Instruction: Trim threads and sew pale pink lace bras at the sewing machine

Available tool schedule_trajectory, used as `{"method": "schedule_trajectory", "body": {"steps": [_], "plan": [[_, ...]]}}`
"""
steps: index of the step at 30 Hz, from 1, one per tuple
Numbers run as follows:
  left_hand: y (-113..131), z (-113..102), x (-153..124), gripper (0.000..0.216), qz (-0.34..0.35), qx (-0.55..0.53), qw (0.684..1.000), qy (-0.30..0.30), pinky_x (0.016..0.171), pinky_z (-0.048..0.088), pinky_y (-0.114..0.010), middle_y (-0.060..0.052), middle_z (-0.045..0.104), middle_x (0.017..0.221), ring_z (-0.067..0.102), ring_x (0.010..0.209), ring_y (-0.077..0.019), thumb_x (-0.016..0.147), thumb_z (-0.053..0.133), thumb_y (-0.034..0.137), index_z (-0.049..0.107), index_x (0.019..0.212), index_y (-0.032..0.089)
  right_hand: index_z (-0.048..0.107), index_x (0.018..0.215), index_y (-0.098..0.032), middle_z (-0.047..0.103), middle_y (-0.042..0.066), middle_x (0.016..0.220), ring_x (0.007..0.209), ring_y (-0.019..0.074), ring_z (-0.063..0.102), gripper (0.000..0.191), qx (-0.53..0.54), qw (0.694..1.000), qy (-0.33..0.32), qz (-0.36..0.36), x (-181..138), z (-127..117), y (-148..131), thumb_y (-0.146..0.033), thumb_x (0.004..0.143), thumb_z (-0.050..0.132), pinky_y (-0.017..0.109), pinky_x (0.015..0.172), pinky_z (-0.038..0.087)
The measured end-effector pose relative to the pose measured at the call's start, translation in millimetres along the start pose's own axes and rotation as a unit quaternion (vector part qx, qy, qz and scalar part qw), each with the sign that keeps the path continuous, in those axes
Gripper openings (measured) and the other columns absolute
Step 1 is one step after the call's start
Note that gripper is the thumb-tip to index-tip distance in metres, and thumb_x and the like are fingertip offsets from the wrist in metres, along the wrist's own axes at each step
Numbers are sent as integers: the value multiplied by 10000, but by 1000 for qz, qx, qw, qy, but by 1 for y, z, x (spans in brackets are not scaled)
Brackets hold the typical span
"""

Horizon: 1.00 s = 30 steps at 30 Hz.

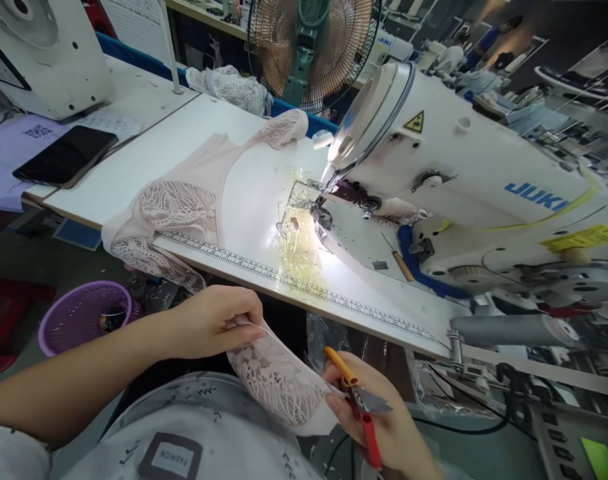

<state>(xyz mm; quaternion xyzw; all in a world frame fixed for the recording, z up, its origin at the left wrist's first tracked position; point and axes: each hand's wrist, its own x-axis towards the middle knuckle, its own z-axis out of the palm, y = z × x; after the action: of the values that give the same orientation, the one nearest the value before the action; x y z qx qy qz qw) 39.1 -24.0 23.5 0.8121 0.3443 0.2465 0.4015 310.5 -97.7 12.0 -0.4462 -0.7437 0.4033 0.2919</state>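
Note:
My left hand (211, 321) is closed on the upper edge of a pale pink lace piece (277, 380) held over my lap, below the table's front edge. My right hand (384, 420) grips small thread snips (361, 400) with orange and red handles, and its thumb rests on the lace piece's right end. The snips' blades point right, away from the lace. A larger pink lace garment (184, 207) lies on the white sewing table (254, 193) and hangs over its front-left edge.
A white JUKI sewing machine (484, 180) stands at the right, its lamp lighting the needle area (317, 213). A black phone (67, 157) lies at the left. A fan (311, 47) stands behind. A purple basket (84, 313) sits on the floor.

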Motion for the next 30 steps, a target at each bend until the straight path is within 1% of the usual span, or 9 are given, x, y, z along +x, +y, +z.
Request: {"method": "schedule_trajectory", "body": {"steps": [2,5,9,14,18,23,26,28,30], "plan": [[4,-4,4,47,-26,0,999,-23,576,427,-192,20,636,753,574,631,-101,815,541,231,565,834,196,548,811,-201,516,16,723,607,142,508,55,12,1000,-4,8,-2,1,6,-223,843,509,242,526,422],[6,-9,11,166,-52,-42,996,-56,578,438,-193,12,652,778,587,647,-110,806,548,242,596,958,198,545,820,-203,508,20,733,620,150,501,66,13,1000,0,26,-6,1,10,-246,853,507,255,541,423],[9,-15,22,106,-67,-65,990,-102,534,425,-182,18,637,687,562,596,-108,791,552,244,641,785,187,541,818,-203,494,22,729,621,154,493,84,25,999,1,43,-8,1,12,-267,861,507,267,539,419],[19,-26,34,106,-75,-55,989,-117,477,400,-165,38,597,607,529,513,-92,782,531,219,627,744,193,556,821,-199,497,33,745,646,158,494,119,53,997,15,52,-9,3,18,-305,862,522,274,555,438],[25,-40,38,133,-88,-11,987,-136,483,419,-176,30,627,626,564,533,-113,781,515,251,630,729,207,592,850,-198,550,41,762,665,166,534,111,51,998,33,36,-4,5,14,-293,852,535,278,571,447],[27,-57,30,197,-46,117,986,-110,508,406,-139,70,661,631,582,545,-82,803,528,331,675,759,208,596,786,-193,547,8,694,591,130,505,58,34,997,60,-43,8,7,-1,-251,790,598,249,541,420],[24,-66,24,275,-74,204,973,-83,556,413,-113,97,675,667,604,609,-66,810,550,445,693,796,210,573,753,-196,548,2,675,600,126,505,81,40,994,61,-82,14,8,-4,-251,812,573,239,550,422],[20,-69,19,283,-92,232,966,-69,582,420,-108,110,686,699,619,649,-65,813,555,467,702,812,225,552,735,-200,535,2,658,594,126,494,113,33,993,63,-91,16,8,-3,-262,829,544,239,543,416],[18,-71,17,275,-67,219,971,-73,582,417,-102,116,694,723,624,659,-62,804,571,475,710,817,239,523,708,-204,516,2,642,579,128,480,139,17,994,66,-82,16,10,-2,-271,830,527,244,531,406]]}}
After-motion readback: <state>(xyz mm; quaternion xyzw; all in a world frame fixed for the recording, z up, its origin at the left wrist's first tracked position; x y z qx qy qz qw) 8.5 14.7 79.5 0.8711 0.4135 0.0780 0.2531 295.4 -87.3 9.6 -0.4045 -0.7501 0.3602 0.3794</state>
